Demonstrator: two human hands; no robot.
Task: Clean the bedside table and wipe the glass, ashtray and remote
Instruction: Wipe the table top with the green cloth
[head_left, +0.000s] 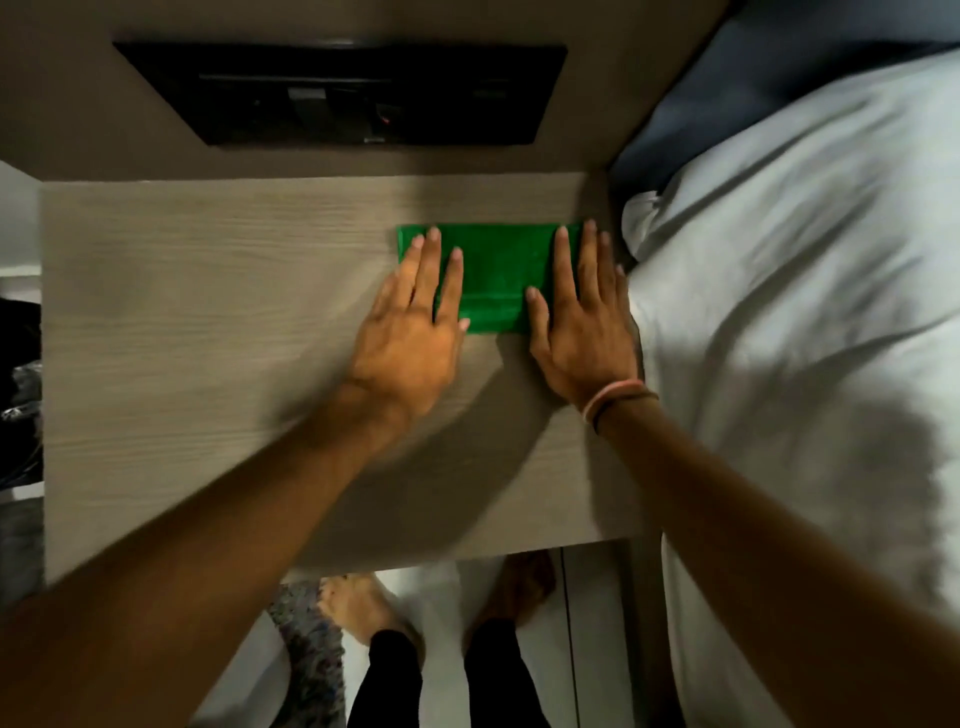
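A folded green cloth (496, 270) lies flat on the light wood bedside table (208, 338), near its right back part. My left hand (410, 332) rests palm down on the cloth's left end, fingers spread. Over the cloth's right end my right hand (582, 322) presses flat too, a band on its wrist. Neither hand grips anything. No glass, ashtray or remote is in view.
A black switch panel (343, 93) is set in the wall behind the table. A bed with white sheets (805, 312) and a dark pillow (753, 78) borders the table's right edge. My bare feet (363, 608) stand on the floor below the table's front edge.
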